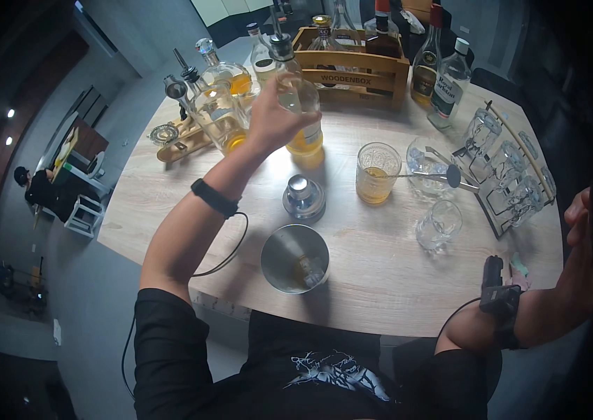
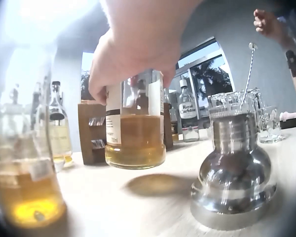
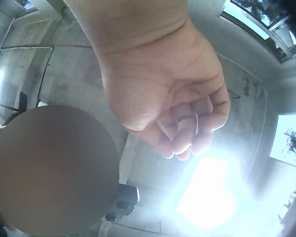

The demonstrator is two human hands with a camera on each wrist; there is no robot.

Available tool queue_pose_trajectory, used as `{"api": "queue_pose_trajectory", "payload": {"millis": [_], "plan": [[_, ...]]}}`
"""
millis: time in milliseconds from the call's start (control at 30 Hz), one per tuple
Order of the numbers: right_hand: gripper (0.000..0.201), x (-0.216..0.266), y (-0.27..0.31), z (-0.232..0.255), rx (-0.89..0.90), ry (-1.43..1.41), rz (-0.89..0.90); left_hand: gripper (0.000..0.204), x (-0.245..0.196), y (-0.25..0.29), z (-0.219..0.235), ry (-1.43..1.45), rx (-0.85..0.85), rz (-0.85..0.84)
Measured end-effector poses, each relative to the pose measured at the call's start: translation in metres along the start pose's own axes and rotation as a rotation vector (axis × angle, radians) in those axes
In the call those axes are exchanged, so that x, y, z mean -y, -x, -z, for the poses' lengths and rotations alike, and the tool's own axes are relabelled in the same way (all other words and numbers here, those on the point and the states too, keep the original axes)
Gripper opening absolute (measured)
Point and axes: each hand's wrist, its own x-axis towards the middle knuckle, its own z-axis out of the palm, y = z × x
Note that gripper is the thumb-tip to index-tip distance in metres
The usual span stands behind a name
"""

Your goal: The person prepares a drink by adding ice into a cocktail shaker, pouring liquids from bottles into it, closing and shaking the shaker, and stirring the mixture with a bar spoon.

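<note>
My left hand (image 1: pixel 274 120) grips a pour-spout bottle (image 1: pixel 305 143) of amber liquid. In the left wrist view the bottle (image 2: pixel 135 143) hangs just above the table, its shadow beneath. A steel shaker top (image 1: pixel 303 199) stands nearer me, and an open steel shaker tin (image 1: pixel 295 259) with something inside, hard to make out, is closer still. To the right, a patterned glass (image 1: pixel 378 173) holds amber liquid. Raised off the table's right side is my right hand (image 1: pixel 578 220); in the right wrist view its fingers (image 3: pixel 185 131) hang loosely curled around nothing.
Other spouted bottles (image 1: pixel 221 115) stand left of the held one. Behind are a wooden box (image 1: pixel 352 72) of bottles and a Royal Carlston bottle (image 1: pixel 448 87). A clear glass (image 1: pixel 439 225) and a rack of glasses (image 1: pixel 506 168) occupy the right. Someone sits far left.
</note>
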Motion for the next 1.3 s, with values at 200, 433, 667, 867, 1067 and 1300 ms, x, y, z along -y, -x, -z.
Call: {"api": "queue_pose_trajectory", "payload": {"millis": [200, 433, 667, 867, 1067, 1300], "plan": [[0.019, -0.002, -0.001, -0.005, 0.052, 0.011, 0.050, 0.086, -0.033, 0.023, 0.066, -0.024, -0.011, -0.271], [0.020, 0.006, 0.000, -0.010, 0.053, -0.019, -0.017, 0.086, -0.082, 0.075, 0.155, -0.074, -0.120, -0.512], [0.020, 0.005, -0.004, -0.005, 0.088, 0.047, 0.093, 0.103, -0.101, 0.159, 0.197, -0.574, -0.121, -0.424], [0.018, 0.008, -0.003, -0.005, 0.092, 0.018, 0.101, 0.084, -0.091, 0.189, 0.215, -0.796, 0.057, -0.549], [0.017, 0.010, -0.003, -0.003, 0.102, -0.002, 0.101, 0.065, -0.093, 0.201, 0.216, -1.037, 0.138, -0.543], [0.017, 0.007, -0.007, 0.004, 0.165, -0.027, 0.138, 0.070, -0.091, 0.199, 0.213, -1.121, 0.194, -0.574]]}}
